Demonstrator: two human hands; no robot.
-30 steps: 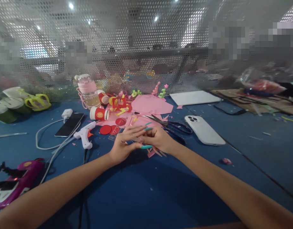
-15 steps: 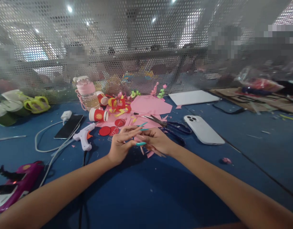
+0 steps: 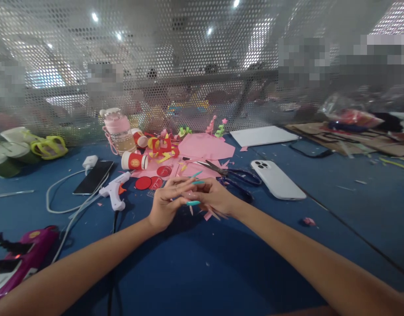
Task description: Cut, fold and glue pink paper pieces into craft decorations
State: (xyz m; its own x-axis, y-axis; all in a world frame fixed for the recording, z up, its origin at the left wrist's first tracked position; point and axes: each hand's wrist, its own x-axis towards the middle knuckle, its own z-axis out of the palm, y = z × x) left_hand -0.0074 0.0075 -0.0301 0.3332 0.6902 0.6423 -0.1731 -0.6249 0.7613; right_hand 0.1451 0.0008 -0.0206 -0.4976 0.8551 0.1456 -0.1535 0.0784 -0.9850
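My left hand [image 3: 167, 204] and my right hand [image 3: 218, 197] meet at the middle of the table, fingertips pinched together. Whatever sits between them is small and mostly covered by the fingers; I cannot make out what it is. Long turquoise nails show on the left hand. Just below the right hand lies a pink paper scrap [image 3: 207, 215]. Behind the hands are pink paper sheets [image 3: 205, 147] and scissors [image 3: 233, 172] with dark blue handles. Red paper circles [image 3: 143, 183] lie beyond the left hand.
A white glue gun [image 3: 115, 191] with its cord and a black phone [image 3: 94, 177] lie at left, near a purple device [image 3: 27, 259]. Red paper cups [image 3: 135, 161] and a pink-lidded bottle [image 3: 119, 129] stand behind. A white phone [image 3: 277, 180] lies at right.
The view has shifted slightly, so the things on the table appear a little further left. Both hands stay together in nearly the same pose.
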